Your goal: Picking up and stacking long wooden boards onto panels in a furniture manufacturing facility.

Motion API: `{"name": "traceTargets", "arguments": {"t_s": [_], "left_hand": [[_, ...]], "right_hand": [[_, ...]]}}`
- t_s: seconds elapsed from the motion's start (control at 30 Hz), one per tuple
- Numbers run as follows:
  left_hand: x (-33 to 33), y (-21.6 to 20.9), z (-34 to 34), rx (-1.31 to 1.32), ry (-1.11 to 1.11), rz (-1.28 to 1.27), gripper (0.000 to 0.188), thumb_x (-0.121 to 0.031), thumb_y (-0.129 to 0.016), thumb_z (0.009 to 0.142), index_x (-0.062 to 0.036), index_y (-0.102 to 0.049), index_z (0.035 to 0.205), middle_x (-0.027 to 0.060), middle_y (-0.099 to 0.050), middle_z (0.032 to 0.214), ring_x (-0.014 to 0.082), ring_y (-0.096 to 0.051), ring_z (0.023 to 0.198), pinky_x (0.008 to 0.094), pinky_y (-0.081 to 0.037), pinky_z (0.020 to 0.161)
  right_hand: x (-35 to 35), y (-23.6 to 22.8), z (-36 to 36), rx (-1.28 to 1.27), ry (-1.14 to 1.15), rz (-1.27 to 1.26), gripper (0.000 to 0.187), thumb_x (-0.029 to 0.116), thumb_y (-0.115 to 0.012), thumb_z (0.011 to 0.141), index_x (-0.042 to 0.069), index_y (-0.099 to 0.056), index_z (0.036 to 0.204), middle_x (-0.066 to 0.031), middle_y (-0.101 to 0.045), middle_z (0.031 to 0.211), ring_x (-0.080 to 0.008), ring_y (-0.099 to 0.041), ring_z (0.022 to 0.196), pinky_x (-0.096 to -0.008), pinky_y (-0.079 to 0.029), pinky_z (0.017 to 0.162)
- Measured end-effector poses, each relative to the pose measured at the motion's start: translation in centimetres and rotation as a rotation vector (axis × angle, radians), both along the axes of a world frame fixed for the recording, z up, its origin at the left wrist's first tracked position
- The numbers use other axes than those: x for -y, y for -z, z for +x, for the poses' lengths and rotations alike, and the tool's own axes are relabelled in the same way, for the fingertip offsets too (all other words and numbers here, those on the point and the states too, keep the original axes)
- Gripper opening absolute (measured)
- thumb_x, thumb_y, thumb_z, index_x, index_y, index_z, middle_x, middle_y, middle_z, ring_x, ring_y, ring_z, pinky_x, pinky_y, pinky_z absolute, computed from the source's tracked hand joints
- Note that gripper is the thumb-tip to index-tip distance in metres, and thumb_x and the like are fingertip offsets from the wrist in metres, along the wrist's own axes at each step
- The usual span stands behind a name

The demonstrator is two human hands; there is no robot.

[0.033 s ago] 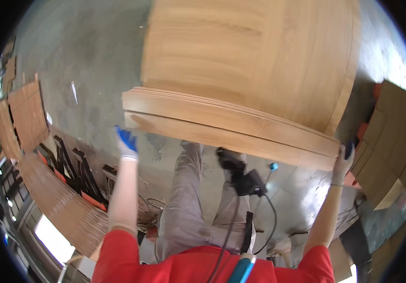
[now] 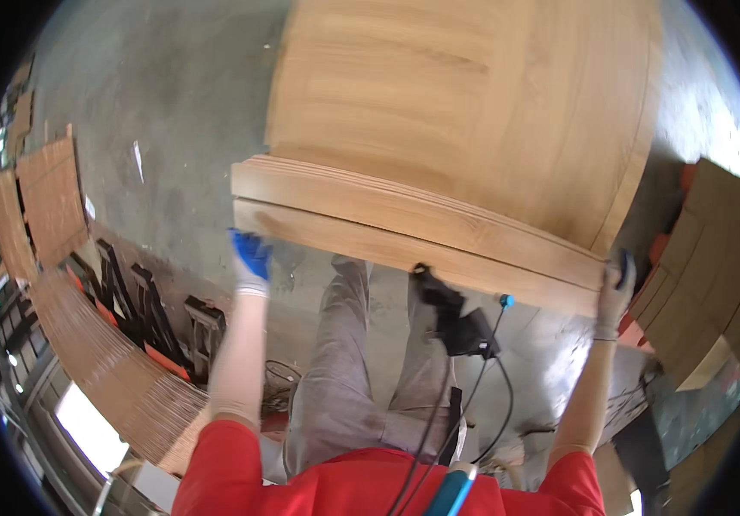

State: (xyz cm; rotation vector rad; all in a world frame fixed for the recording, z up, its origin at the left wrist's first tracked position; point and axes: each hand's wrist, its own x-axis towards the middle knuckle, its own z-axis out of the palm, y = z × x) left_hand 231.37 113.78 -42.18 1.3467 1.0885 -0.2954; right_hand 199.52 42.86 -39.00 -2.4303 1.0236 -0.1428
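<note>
In front of me is a large light-brown wooden furniture piece (image 2: 473,95), a broad flat panel with a thick, grooved front edge (image 2: 413,228). My left hand (image 2: 252,258), in a white glove with blue on the fingers, is beside the left end of that edge. Its fingers look spread and blurred; contact with the wood is unclear. At the opposite end, my gloved right hand (image 2: 615,294) grips the corner, and one bluish finger points up along the side. The fingers' undersides are hidden.
A black device (image 2: 464,327) with cables hangs before my legs. Wrapped cardboard (image 2: 120,370) and dark metal frames (image 2: 150,310) lie to the left. Flat cardboard sheets (image 2: 701,267) are stacked at the right. Grey floor (image 2: 172,103) shows at the upper left.
My left hand has come to the right, closer to the wooden edge's left end. The right hand stays at its corner, and the hanging device has swung slightly right.
</note>
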Motion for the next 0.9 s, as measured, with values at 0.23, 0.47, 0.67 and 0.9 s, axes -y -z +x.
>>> {"name": "traceTargets", "arguments": {"t_s": [0.23, 0.47, 0.67, 0.9], "left_hand": [[16.2, 4.2, -7.2, 0.206, -0.256, -0.597, 0.060, -0.051, -0.048, 0.099, -0.0132, -0.042, 0.144, 0.0057, -0.046, 0.147, 0.0250, -0.042, 0.135, 0.0428, -0.031, 0.114], [16.8, 5.9, -7.4, 0.348, -0.518, -0.538, 0.061, -0.037, -0.056, 0.099, -0.0061, -0.035, 0.147, 0.0093, -0.049, 0.141, 0.0218, -0.047, 0.128, 0.0354, -0.036, 0.110], [16.9, 4.6, -6.6, 0.146, -0.506, -0.259, 0.067, -0.030, -0.054, 0.101, 0.0004, -0.021, 0.151, 0.0067, -0.049, 0.138, 0.0143, -0.048, 0.124, 0.0286, -0.037, 0.107], [14.5, 1.8, -5.1, 0.025, -0.452, -0.595, 0.080, -0.025, -0.060, 0.098, -0.0072, -0.008, 0.157, -0.0019, -0.064, 0.098, 0.0036, -0.055, 0.074, 0.0175, -0.045, 0.063]], "right_hand": [[-25.1, -3.2, 28.5, -0.280, -0.790, 0.416, 0.077, 0.033, -0.075, 0.081, 0.001, -0.042, 0.143, -0.0213, -0.047, 0.144, -0.0340, -0.046, 0.133, -0.0383, -0.037, 0.110], [-41.4, -0.1, 40.4, -0.700, -0.863, 0.742, 0.085, 0.043, -0.073, 0.082, 0.003, -0.036, 0.148, -0.0169, -0.045, 0.147, -0.0270, -0.055, 0.123, -0.0334, -0.044, 0.101], [-45.2, 3.2, 41.3, -0.671, -0.731, 0.869, 0.079, 0.036, -0.075, 0.083, -0.003, -0.041, 0.143, -0.0114, -0.059, 0.129, -0.0150, -0.061, 0.107, -0.0244, -0.049, 0.090], [-44.2, 4.3, 40.9, -0.632, -0.541, 1.068, 0.057, 0.014, -0.067, 0.091, -0.004, -0.045, 0.141, -0.0077, -0.061, 0.124, -0.0125, -0.060, 0.108, -0.0233, -0.048, 0.093]]}}
